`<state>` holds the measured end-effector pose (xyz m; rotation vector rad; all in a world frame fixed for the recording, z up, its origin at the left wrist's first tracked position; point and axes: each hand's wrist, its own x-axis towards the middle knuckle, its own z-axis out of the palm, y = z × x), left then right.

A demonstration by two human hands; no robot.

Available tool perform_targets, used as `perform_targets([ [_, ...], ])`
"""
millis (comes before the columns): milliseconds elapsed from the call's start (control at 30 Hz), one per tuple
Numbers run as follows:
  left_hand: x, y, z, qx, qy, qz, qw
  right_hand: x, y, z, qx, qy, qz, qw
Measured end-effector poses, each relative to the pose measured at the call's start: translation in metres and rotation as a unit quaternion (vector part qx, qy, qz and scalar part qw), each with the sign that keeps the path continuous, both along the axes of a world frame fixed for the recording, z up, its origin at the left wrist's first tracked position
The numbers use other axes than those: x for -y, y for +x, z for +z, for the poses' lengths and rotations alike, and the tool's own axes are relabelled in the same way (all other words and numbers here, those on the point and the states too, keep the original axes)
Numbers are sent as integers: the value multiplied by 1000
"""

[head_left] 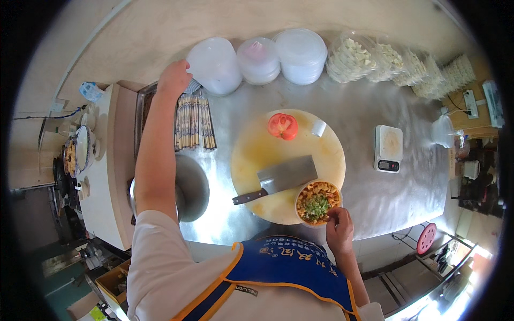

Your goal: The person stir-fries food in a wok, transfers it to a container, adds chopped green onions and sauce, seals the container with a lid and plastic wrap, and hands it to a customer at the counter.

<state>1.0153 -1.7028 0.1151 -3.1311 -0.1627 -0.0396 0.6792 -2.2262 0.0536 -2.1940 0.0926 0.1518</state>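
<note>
My left hand [174, 78] reaches to the back left, its fingertips at the edge of a stack of translucent white plastic lids or containers [217, 66]. Whether they grip it is unclear. My right hand [340, 230] is curled at the rim of a round plastic container of chopped browned food [315, 190] topped with chopped green onion [316, 207]. The container overlaps the near right edge of a round cutting board [249, 152]. A Chinese cleaver [288, 173] lies flat on the board, handle to the left. Behind it sit a cut tomato [282, 126] and a small white cylinder [319, 128].
Wrapped chopsticks [194, 122] lie on the steel table [361, 108] beside a round metal vessel [192, 188]. Stacked plastic containers [301, 56] and tubs of pale cubes [353, 58] line the wall. A digital scale [389, 146] stands at right.
</note>
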Motion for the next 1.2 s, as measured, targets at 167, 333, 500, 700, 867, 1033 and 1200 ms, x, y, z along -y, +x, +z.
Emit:
perform_targets([
  [167, 29, 16, 0, -47, -98, -130, 986, -21, 14, 4, -40, -9, -47, 998],
  [333, 135, 47, -33, 12, -92, -316, 944, -42, 39, 17, -63, 17, -75, 995],
  [500, 219, 102, -73, 40, 83, -369, 925, -37, 35, 16, -37, 41, -116, 992],
  [700, 233, 108, -70, -50, 84, -252, 963, 20, 4, 5, -70, 128, -271, 952],
  [867, 232, 78, -14, 152, 32, -302, 940, 53, -1, -1, -71, 168, -330, 926],
  [1033, 215, -18, 40, 155, -153, -278, 935, 75, 17, -2, -24, 211, -302, 929],
  [1200, 231, -149, 23, -34, -710, -57, 701, 79, 46, -1, 18, 247, -200, 948],
])
